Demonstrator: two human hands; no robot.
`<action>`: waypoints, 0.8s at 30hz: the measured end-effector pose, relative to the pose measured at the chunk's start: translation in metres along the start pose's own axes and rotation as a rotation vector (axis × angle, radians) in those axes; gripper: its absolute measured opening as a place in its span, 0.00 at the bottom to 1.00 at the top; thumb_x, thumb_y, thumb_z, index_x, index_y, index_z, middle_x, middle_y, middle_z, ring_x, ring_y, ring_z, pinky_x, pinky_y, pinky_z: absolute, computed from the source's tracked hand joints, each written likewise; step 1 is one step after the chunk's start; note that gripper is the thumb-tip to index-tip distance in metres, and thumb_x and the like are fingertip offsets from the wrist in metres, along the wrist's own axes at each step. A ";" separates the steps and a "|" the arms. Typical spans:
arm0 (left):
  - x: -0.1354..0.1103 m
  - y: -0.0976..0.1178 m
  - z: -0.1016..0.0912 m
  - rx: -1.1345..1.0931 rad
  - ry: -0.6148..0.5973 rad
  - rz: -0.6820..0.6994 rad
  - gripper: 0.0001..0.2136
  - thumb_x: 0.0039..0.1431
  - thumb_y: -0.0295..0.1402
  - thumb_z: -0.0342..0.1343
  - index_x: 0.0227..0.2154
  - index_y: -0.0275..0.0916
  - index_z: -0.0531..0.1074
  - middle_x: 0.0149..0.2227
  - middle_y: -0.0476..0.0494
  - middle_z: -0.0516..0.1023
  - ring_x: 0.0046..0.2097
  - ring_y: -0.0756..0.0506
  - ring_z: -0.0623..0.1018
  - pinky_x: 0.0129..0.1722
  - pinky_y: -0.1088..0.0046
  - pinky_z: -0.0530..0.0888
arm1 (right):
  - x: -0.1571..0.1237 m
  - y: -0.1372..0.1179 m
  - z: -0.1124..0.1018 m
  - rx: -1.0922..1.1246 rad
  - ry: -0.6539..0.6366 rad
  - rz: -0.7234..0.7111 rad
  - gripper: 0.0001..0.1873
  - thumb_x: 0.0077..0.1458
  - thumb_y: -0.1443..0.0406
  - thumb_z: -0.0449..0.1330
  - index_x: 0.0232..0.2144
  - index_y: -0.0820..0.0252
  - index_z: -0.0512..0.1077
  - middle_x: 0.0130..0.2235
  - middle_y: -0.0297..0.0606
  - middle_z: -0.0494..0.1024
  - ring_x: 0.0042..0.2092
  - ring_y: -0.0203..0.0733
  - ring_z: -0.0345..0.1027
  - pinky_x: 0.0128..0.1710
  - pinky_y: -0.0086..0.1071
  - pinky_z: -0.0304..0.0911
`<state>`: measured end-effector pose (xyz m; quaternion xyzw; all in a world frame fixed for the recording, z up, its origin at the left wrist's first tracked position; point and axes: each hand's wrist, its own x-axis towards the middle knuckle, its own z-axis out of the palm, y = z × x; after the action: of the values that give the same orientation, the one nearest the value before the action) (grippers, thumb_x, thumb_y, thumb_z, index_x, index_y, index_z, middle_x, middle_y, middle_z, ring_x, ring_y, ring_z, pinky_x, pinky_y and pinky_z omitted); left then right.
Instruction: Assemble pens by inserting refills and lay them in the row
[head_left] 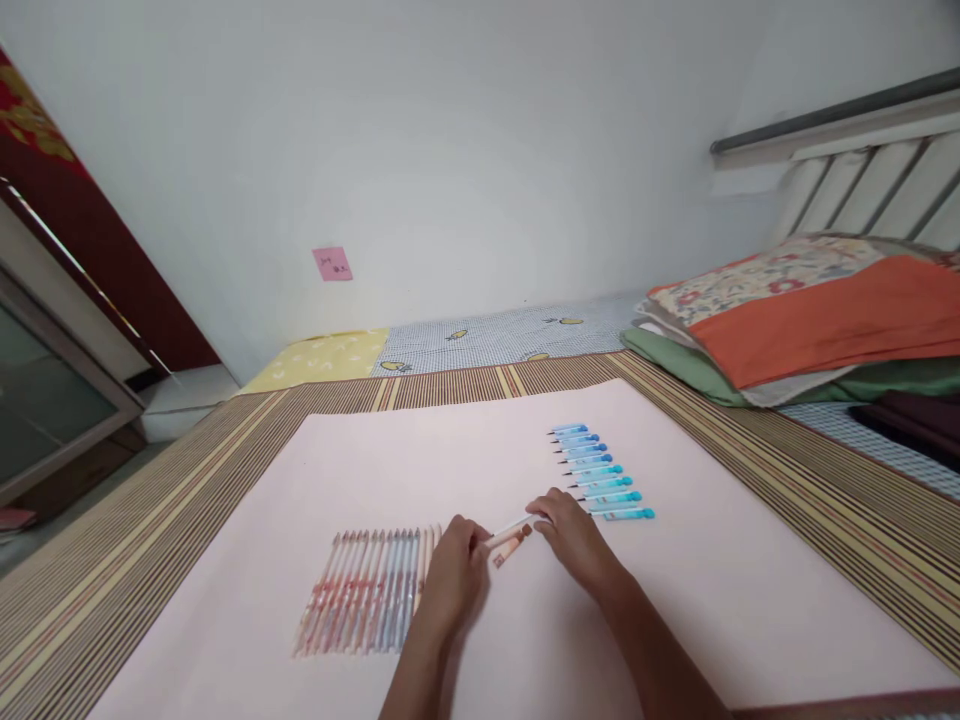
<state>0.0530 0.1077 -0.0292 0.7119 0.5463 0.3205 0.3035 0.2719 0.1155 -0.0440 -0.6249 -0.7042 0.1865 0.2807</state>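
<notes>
My left hand (455, 562) and my right hand (568, 530) are both closed, fingertips pinching opposite ends of a slim white pen (513, 526). It is held at a slant just above the pale pink sheet, and its ends are partly hidden by my fingers. Below it lies a short peach-coloured pen piece (510, 549) with a brown end, apart from both hands. To the left, beside my left hand, is a row of slim pens (361, 590) in pink, grey-blue and cream. Beyond my right hand lie several white pens with dark tips and blue parts (600, 470).
The pale pink sheet (420, 440) lies on a striped brown mat (225, 450). Folded bedding with an orange border (825, 330) is piled at the right. A pink note (332, 264) is stuck on the white wall. A patterned cloth (487, 335) runs along the wall.
</notes>
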 end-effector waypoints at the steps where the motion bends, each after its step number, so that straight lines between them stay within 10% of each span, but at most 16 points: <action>1: 0.001 -0.002 -0.002 -0.087 0.036 -0.018 0.06 0.56 0.26 0.50 0.32 0.40 0.72 0.33 0.46 0.74 0.35 0.46 0.73 0.35 0.69 0.66 | 0.001 0.000 0.000 0.001 0.008 0.004 0.11 0.55 0.72 0.54 0.35 0.56 0.74 0.41 0.40 0.73 0.46 0.46 0.66 0.46 0.36 0.61; 11: 0.007 0.005 -0.019 -1.189 -0.024 -0.314 0.16 0.45 0.37 0.71 0.34 0.35 0.74 0.34 0.44 0.79 0.29 0.53 0.73 0.27 0.78 0.65 | 0.002 0.002 0.004 -0.081 0.015 -0.044 0.09 0.57 0.74 0.53 0.31 0.57 0.69 0.40 0.41 0.72 0.42 0.44 0.65 0.41 0.34 0.58; 24: 0.002 0.016 -0.018 -1.370 -0.020 -0.407 0.18 0.43 0.28 0.74 0.38 0.30 0.78 0.32 0.41 0.81 0.29 0.53 0.77 0.27 0.82 0.71 | 0.003 0.006 0.005 -0.102 0.065 -0.039 0.09 0.60 0.74 0.51 0.32 0.58 0.68 0.38 0.41 0.73 0.40 0.45 0.65 0.39 0.35 0.58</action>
<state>0.0484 0.1080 -0.0056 0.2480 0.3412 0.5223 0.7411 0.2737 0.1199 -0.0512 -0.6304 -0.7153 0.1245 0.2747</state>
